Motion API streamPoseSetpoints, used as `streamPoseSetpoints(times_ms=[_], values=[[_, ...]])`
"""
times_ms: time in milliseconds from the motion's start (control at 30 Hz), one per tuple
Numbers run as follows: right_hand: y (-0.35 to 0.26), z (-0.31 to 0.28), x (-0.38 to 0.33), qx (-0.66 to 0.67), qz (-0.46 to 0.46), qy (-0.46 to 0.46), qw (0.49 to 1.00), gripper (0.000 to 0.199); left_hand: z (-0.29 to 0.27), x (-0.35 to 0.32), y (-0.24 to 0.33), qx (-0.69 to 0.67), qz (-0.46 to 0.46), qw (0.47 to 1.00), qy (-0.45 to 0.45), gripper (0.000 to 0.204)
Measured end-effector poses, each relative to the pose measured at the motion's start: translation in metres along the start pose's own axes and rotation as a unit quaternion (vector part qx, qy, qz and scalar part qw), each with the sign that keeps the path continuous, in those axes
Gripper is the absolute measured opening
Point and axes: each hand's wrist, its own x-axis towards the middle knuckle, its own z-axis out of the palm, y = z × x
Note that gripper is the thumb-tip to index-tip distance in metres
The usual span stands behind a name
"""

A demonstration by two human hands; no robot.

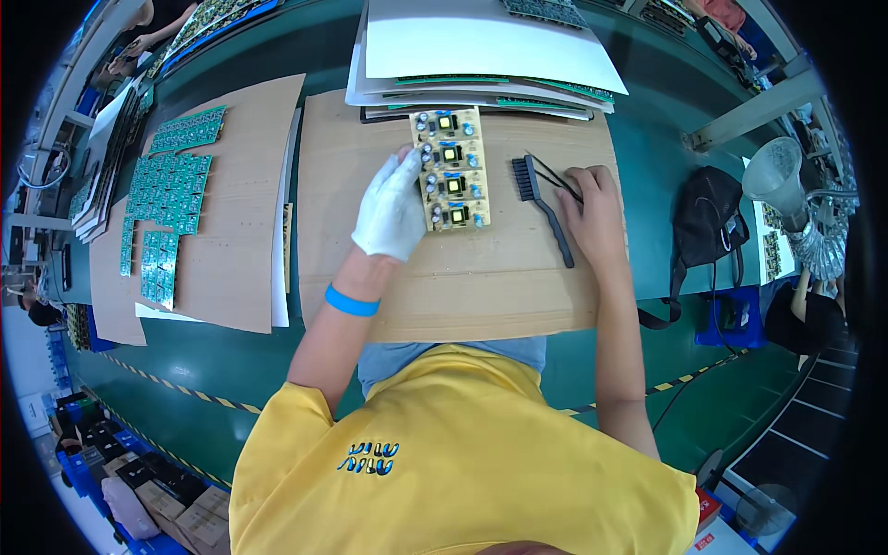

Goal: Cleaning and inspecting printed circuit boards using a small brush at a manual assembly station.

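My left hand (pixel 390 209), in a white glove, grips the left edge of a tan circuit board panel (pixel 452 171). The panel carries a column of several repeated sections with capacitors and yellow-and-black transformers, component side up. My bare right hand (pixel 597 215) has its fingers closed on black tweezers (pixel 555 178), whose tips point away to the upper left. Just left of that hand, a black brush (pixel 552 222) lies on the brown cardboard sheet (pixel 499 287), bristles at the far end. Most of my left fingers are hidden under or behind the panel.
Green circuit boards (pixel 171 190) lie on another cardboard sheet (pixel 245 222) at left. White sheets (pixel 490 42) with boards between them are stacked at the back. On the right are a black bag (pixel 710 217) and a translucent fume-duct funnel (pixel 775 169). Other people work at the edges.
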Motion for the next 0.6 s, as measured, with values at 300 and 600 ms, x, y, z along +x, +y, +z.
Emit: streamPoseSetpoints(times_ms=[300,600], values=[[0.004,-0.011,-0.007,0.003,0.020,0.042,0.999,0.015,0.005,0.013,0.002,0.074,-0.053,0.994,-0.057,0.040],[-0.073,-0.020,-0.018,0.174,-0.067,-0.015,0.982,0.021,0.006,0.002,0.006,0.019,-0.100,0.993,-0.064,0.047]])
